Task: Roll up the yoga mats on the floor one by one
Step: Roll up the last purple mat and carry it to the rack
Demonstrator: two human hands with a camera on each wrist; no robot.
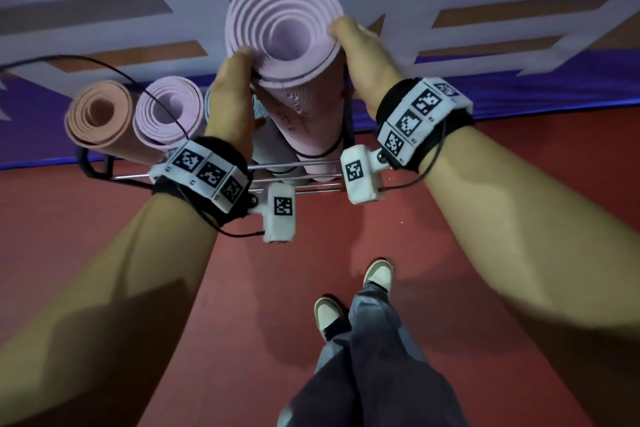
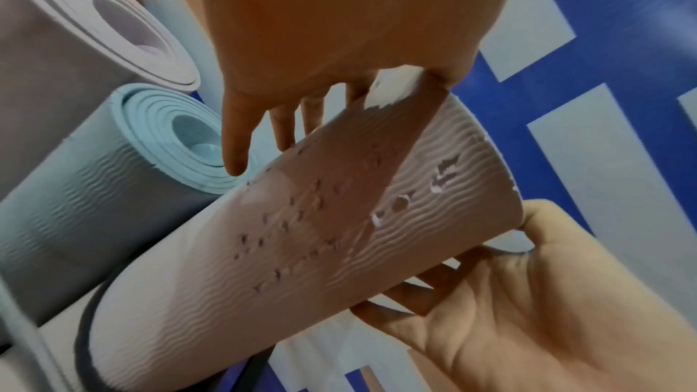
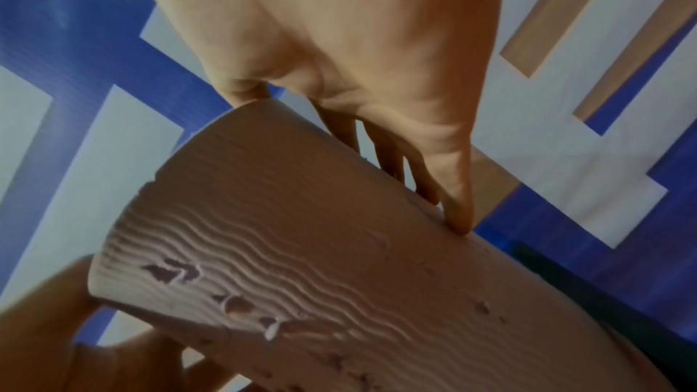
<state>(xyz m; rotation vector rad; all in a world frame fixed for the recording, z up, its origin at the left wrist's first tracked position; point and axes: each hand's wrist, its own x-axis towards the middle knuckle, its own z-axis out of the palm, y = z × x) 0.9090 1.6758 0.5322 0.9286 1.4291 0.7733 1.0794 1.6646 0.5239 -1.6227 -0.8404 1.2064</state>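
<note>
A rolled pale-pink yoga mat stands on end between my hands, its spiral end facing up and a dark strap looped round its lower part. My left hand grips its left side, thumb at the top rim. My right hand grips the right side, fingertips curled over the rim. In the left wrist view the mat shows a wavy, pitted skin, with the left hand above and the right palm cupped beneath. The right wrist view has the right hand lying along the mat.
A metal rack on the red floor holds other rolled mats upright: a salmon one, a lilac one and a light-blue one. A purple-and-white wall banner stands right behind. My feet are close to the rack.
</note>
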